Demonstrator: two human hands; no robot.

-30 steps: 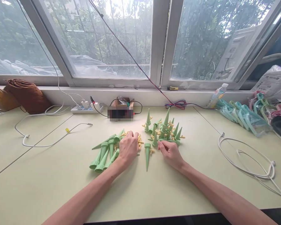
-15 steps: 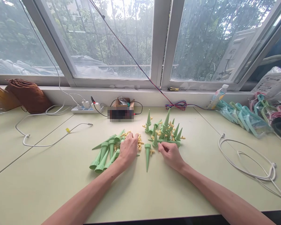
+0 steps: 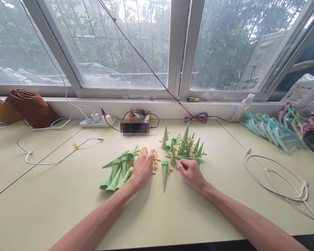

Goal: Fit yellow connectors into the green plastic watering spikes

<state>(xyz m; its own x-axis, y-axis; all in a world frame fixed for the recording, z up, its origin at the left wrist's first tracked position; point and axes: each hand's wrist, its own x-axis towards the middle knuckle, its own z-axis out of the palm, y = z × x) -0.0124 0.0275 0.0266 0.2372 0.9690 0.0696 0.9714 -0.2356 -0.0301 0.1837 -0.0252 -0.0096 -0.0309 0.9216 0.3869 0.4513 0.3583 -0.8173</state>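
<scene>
My left hand (image 3: 143,164) reaches over a heap of small yellow valve pieces (image 3: 156,161), its fingers bent down among them and slightly apart; the fingertips are hidden. Beside it on the left lie several hollow green plastic spikes (image 3: 115,177). My right hand (image 3: 190,171) rests on the table, curled closed with thumb and index finger together; whatever may be inside is hidden. Just beyond it is a group of green spikes fitted with yellow valves (image 3: 184,146), many standing point up. Between both hands lies a single green spike with a yellow valve (image 3: 165,174), its tip towards me.
A white power strip (image 3: 96,122), a small cardboard box (image 3: 136,114) and a brown drawstring bag (image 3: 32,108) are along the window side. White cables lie left (image 3: 54,162) and right (image 3: 272,190). At the right are a bottle (image 3: 243,106) and bagged plastic hangers (image 3: 274,130).
The view has shifted very slightly. Both hands and the green and yellow pieces stay practically where they were.
</scene>
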